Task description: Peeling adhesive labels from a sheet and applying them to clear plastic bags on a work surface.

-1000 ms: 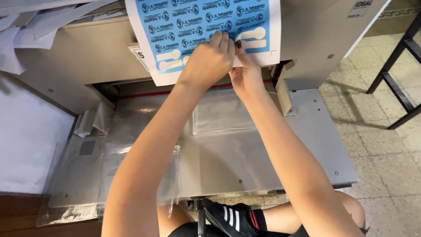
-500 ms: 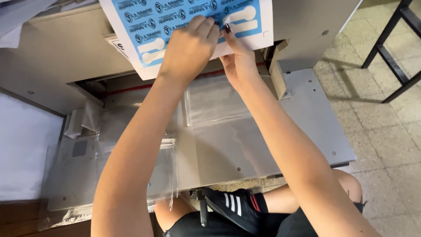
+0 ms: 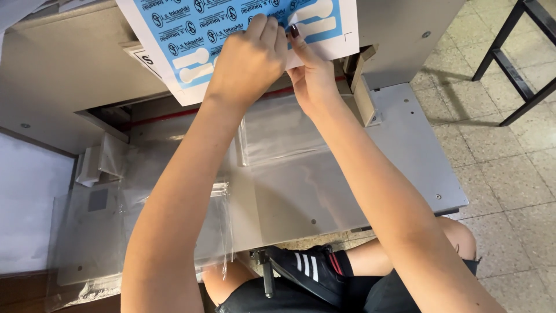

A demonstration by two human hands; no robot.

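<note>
- Since the earlier frames the printed sheet (image 3: 191, 35) has slid leftward and a little higher in the view, and both hands have travelled with it; the grip looks the same as before.
- The left hand (image 3: 249, 58) is curled over the lower edge of the sheet, fingers on its blue printed face, thumb hidden behind, so it appears clamped on the paper.
- The right hand (image 3: 310, 72) sits just beside it, touching it, with thumb and forefinger pinched on the same lower edge near the white shapes.
- The sheet stands tilted against the grey cutting machine (image 3: 69, 75), above the slot with the red line (image 3: 168, 116).
- Risk: both hands are close together on one short stretch of edge, so the far left corner is unsupported and could droop or crease.
- Risk: the sheet may go in skewed, since its edge already runs at an angle to the slot.
- Risk: the fingers are near the slot; reaching further in could put them where the blade works, as I judge it.
- Risk: the loose clear plastic film (image 3: 278, 133) on the machine's bench (image 3: 405, 150) could snag or be dragged along under the paper.
</note>
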